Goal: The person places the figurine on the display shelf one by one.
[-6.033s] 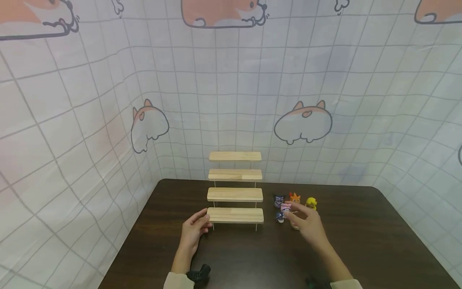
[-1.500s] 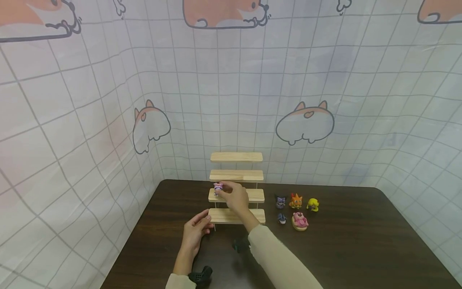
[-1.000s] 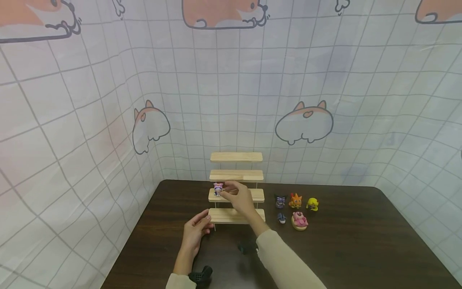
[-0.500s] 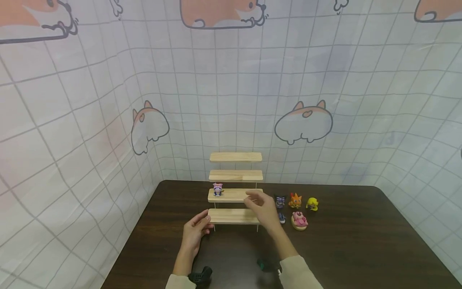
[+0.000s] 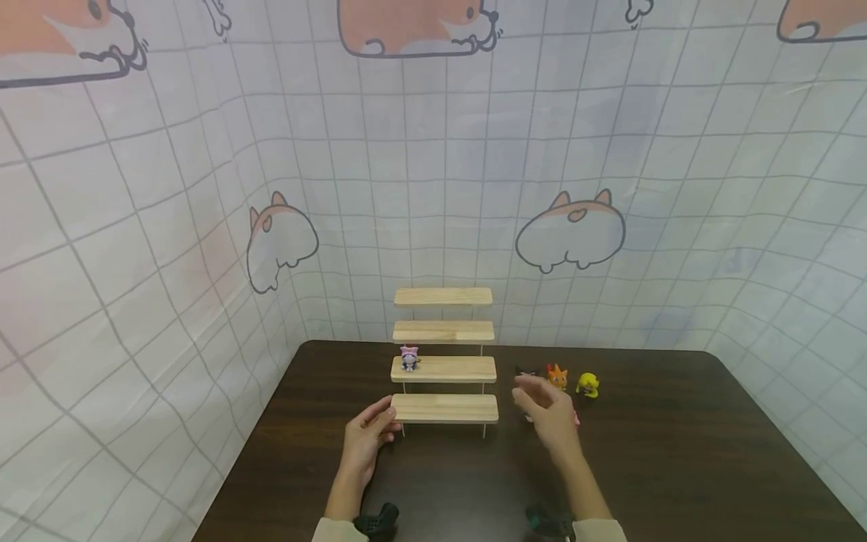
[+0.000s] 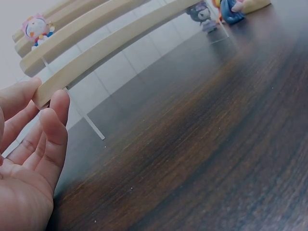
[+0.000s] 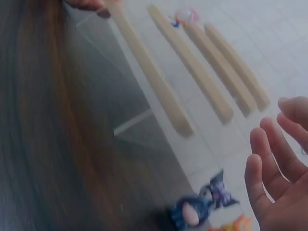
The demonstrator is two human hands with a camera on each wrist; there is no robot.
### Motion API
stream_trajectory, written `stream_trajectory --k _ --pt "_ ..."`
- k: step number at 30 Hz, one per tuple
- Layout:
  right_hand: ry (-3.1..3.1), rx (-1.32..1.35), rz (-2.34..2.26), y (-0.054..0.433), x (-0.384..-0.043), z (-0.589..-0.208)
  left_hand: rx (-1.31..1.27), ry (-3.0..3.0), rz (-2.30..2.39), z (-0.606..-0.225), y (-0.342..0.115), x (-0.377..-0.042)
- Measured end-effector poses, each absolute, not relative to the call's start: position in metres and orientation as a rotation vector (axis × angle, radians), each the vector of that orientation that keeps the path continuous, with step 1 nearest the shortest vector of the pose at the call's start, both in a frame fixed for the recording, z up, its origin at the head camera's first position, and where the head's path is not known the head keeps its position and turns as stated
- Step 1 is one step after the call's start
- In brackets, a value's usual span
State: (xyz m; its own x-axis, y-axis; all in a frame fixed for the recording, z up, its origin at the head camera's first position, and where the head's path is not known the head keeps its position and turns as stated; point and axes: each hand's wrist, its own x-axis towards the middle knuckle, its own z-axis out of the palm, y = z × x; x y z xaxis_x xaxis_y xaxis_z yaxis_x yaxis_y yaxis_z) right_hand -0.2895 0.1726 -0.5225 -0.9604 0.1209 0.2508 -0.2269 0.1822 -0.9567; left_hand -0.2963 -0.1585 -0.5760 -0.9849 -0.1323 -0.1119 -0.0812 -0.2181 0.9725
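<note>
A four-tier wooden display shelf (image 5: pixel 444 409) with thin clear legs stands near the back of the table. My left hand (image 5: pixel 362 446) grips the left end of its lowest board, thumb on top and fingers below, as the left wrist view shows. A small pink-hooded figurine (image 5: pixel 409 359) stands upright at the left end of the second board from the bottom. My right hand (image 5: pixel 554 421), fingers bent loosely and holding nothing, hovers by the figurines right of the shelf. It partly hides a black-and-purple figurine (image 7: pixel 219 192), a blue figurine (image 7: pixel 190 211) and a pink one.
An orange figurine (image 5: pixel 558 376) and a yellow figurine (image 5: pixel 588 385) stand just beyond my right hand. The dark wooden table (image 5: pixel 677 452) extends to the right and front. A white grid-patterned curtain (image 5: pixel 440 188) hangs close behind the shelf.
My right hand carried the pink-hooded figurine from the group to the second board, let it go, then moved back right to the other figurines. My left hand has kept its grip.
</note>
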Motion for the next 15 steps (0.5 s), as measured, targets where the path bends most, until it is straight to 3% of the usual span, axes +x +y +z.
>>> stream_trajectory --k 15 --pt "-2.166 -0.018 1.853 0.22 -0.29 -0.53 0.281 -1.93 -2.395 -0.576 -0.157 -0.296"
